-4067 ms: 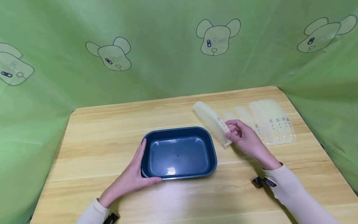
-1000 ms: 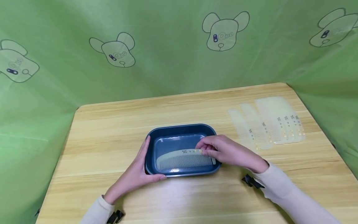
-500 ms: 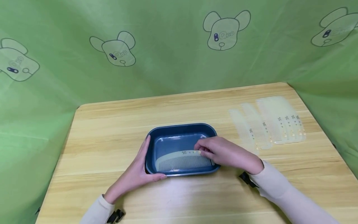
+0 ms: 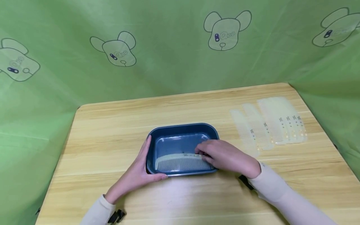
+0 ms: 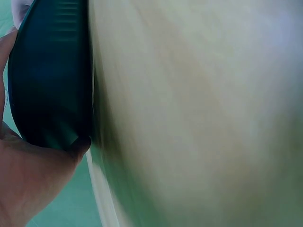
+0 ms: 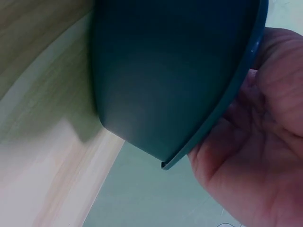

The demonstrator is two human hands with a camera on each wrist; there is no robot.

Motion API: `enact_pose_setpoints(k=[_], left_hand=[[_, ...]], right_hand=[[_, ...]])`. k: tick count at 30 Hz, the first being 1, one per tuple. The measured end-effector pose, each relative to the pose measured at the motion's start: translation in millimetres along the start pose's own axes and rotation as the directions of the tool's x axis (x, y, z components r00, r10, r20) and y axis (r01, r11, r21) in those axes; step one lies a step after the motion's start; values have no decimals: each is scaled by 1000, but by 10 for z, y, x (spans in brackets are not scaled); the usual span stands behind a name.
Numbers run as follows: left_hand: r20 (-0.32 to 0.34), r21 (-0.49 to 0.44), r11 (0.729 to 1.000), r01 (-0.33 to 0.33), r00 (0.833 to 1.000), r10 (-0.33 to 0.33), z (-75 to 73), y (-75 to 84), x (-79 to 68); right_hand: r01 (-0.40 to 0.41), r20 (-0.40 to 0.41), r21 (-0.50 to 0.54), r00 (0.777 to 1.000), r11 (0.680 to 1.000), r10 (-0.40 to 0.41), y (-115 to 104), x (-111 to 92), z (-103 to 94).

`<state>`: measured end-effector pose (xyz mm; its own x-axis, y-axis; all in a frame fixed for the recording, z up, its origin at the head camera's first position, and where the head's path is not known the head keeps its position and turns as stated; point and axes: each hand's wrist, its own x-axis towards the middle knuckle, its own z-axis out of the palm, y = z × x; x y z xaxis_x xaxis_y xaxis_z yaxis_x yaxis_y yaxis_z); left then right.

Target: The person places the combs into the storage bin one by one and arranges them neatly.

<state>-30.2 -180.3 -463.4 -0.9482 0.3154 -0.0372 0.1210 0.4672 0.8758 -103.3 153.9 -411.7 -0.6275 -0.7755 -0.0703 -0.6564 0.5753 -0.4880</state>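
Note:
A dark blue plastic box stands on the table with its hollow side up. At its left end my left hand holds it, thumb along the near side and fingers on the far left corner; the left wrist view shows the same hand spanning the end of the box. Inside lies a pale translucent comb along the near wall, teeth toward me. My right hand reaches over the right rim and pinches the comb's right end. The right wrist view shows the palm beside the outer wall, fingertips hidden behind the rim.
Several more pale combs lie overlapping in a row on the right of the wooden table. A green curtain with printed bear heads hangs behind the table and at both sides.
My right hand picked up a comb from the row and carried it left into the box. In the last second it lowered the comb toward the near wall. My left hand stayed on the box.

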Motion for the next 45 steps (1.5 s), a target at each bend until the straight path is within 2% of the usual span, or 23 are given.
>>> enact_pose_setpoints(k=[4, 10, 14, 17, 22, 24, 32, 45], left_hand=[[-3, 0, 1000, 4, 1000, -4, -4, 6, -3], [-3, 7, 1000, 12, 1000, -12, -2, -1, -4], [0, 5, 1000, 18, 1000, -18, 1, -4, -5], [1, -2, 1000, 15, 1000, -15, 4, -5, -3], [1, -5, 1000, 0, 1000, 0, 13, -8, 6], [-1, -2, 1000, -5, 1000, 5, 15, -10, 8], [-4, -5, 1000, 0, 1000, 0, 0, -12, -1], [0, -14, 1000, 16, 1000, -16, 1, -4, -9]], right_hand=[[-13, 0, 18, 1000, 1000, 13, 3, -13, 4], [-22, -20, 107, 1000, 994, 24, 45, -61, -8], [15, -70, 170, 998, 985, -3, 105, -91, -3], [28, -142, 246, 990, 969, 8, 144, -113, 10], [6, -250, 405, 963, 914, 105, 173, -176, 41], [-7, -285, 433, 948, 901, 145, 184, -205, 45], [-43, -386, 414, 896, 909, 219, 252, -355, 10], [-158, -406, 440, 843, 884, 353, 370, -547, -63]])
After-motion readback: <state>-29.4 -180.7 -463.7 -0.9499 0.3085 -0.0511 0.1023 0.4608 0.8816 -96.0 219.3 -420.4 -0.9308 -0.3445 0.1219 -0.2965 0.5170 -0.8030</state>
